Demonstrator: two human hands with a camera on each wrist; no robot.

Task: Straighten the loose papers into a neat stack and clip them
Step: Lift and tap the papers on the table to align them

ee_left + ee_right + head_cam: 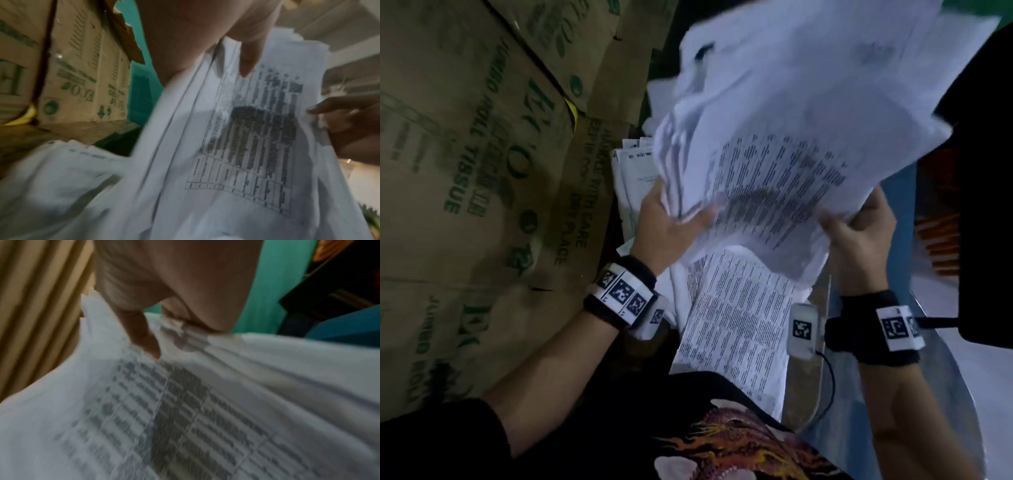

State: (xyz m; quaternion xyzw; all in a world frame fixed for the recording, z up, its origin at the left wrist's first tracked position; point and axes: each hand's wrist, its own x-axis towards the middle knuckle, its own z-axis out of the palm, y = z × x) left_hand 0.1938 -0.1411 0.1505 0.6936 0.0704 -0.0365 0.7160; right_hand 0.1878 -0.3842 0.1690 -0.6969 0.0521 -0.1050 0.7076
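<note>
A thick, uneven bundle of printed white papers (784, 147) is held up in the air, blurred, its sheets fanned out at the left edge. My left hand (671, 226) grips the bundle's lower left side, thumb on the printed top sheet. My right hand (856, 236) grips the lower right corner. In the left wrist view the left thumb (248, 53) presses on the printed table of the bundle (246, 146). In the right wrist view the right thumb (144, 335) pinches the papers (185, 418). More loose printed sheets (736, 318) lie below on my lap. No clip shows.
Brown cardboard boxes (482, 171) with green print fill the left side. More papers (633, 168) lie beside them. A dark object (983, 212) stands at the right, over a blue surface (900, 212). A teal wall (273, 280) is behind.
</note>
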